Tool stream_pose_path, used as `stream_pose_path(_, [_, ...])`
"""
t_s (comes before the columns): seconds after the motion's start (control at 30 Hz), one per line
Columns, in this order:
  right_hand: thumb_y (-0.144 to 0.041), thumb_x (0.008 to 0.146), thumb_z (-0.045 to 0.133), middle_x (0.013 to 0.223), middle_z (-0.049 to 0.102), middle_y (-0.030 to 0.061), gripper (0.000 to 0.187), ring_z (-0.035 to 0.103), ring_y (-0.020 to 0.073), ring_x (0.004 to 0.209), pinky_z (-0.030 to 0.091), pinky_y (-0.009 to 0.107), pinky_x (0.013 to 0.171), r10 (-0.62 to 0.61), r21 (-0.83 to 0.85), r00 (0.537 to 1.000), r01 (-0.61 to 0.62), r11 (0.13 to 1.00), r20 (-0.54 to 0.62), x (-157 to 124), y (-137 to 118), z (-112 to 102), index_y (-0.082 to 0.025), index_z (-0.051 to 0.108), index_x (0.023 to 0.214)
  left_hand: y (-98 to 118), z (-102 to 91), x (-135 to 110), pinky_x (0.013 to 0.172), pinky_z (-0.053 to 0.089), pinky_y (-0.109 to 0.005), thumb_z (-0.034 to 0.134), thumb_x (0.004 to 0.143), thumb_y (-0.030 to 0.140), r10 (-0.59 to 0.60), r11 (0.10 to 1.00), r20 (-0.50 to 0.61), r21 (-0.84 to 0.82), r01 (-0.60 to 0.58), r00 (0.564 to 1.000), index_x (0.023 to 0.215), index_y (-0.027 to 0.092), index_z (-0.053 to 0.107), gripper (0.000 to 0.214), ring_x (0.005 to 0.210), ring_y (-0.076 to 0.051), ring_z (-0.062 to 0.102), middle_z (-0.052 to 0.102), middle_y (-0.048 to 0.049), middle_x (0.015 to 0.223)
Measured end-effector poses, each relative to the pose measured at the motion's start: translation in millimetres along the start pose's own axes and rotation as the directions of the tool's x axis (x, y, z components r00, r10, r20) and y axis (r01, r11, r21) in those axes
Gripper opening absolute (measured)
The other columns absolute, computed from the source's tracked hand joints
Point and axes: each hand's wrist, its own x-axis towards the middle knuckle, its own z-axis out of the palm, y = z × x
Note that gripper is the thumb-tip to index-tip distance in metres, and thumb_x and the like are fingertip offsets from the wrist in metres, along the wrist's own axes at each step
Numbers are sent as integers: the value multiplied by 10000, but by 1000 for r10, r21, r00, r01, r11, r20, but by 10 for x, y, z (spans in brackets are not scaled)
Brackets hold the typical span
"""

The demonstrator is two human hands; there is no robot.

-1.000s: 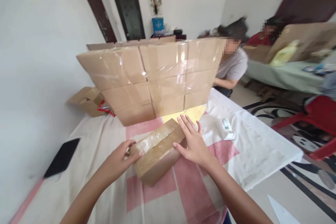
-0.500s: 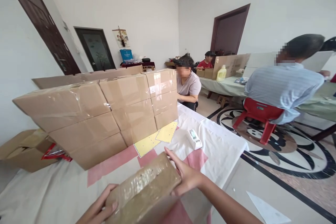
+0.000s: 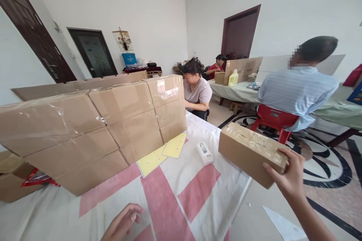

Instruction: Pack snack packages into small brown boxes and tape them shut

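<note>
A taped brown cardboard box point(image 3: 246, 154) hangs at the right edge of the table, gripped at its near end by my right hand point(image 3: 291, 177). The thumb lies on the near side and the fingers reach over the top. My left hand point(image 3: 126, 220) is over the cloth at the front, holding nothing, with its fingers loosely curled and partly apart. Ahead on the white and pink tablecloth point(image 3: 169, 196) lie two yellow sheets point(image 3: 175, 147) and a small white packet with a printed label point(image 3: 205, 153).
A wall of taped cardboard boxes point(image 3: 130, 116) stands along the table's far left side. An open carton point(image 3: 14, 180) and a red packet point(image 3: 36, 177) are at far left. One person point(image 3: 198, 90) crouches beyond the boxes; another point(image 3: 299, 83) sits on a red chair point(image 3: 277, 118) at right.
My right hand has carried the box from the front of the table to the right edge. My left hand has let go of it and stays over the cloth. The view has turned slightly right.
</note>
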Motion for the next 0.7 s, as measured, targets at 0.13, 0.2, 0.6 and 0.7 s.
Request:
stream_pose_path(0.13, [-621, 728, 663, 1245, 406, 175, 698, 389, 432, 1325, 435, 585, 1040, -61, -152, 978, 92, 984, 198, 209, 24, 1007, -178, 532, 1252, -172, -134, -144, 668, 475, -312, 518, 791, 836, -40, 998, -133, -47, 34, 990, 889, 267, 720, 612, 848, -249, 631, 707, -48, 887])
stream_pose_path(0.2, [-613, 775, 642, 1292, 393, 201, 733, 440, 415, 1301, 462, 543, 1017, -33, -223, 951, 105, 969, 307, 306, -92, 1555, -152, 492, 1326, -249, -208, -227, 665, 464, -305, 548, 788, 820, -60, 996, -183, -78, 47, 981, 883, 263, 724, 593, 842, -246, 626, 700, -46, 853])
stream_pose_path(0.6, [-546, 900, 521, 1662, 141, 267, 869, 203, 506, 1503, 309, 692, 1099, -253, -132, 836, 357, 925, 486, 95, -1907, 2953, -165, 196, 1611, -559, -1118, -862, 758, 539, -337, 682, 733, 712, -55, 997, -492, -81, 17, 869, 857, 238, 694, 489, 856, -256, 670, 714, -49, 845])
stream_pose_path(0.7, [-387, 919, 533, 1551, 412, 211, 624, 391, 394, 1431, 364, 603, 1134, -587, 299, 649, 508, 808, 484, -631, -2648, 2969, -190, 413, 1499, -641, -1616, -742, 815, 562, -384, 723, 640, 718, -42, 998, -722, -67, -9, 690, 873, 223, 653, 552, 886, -275, 690, 714, -59, 872])
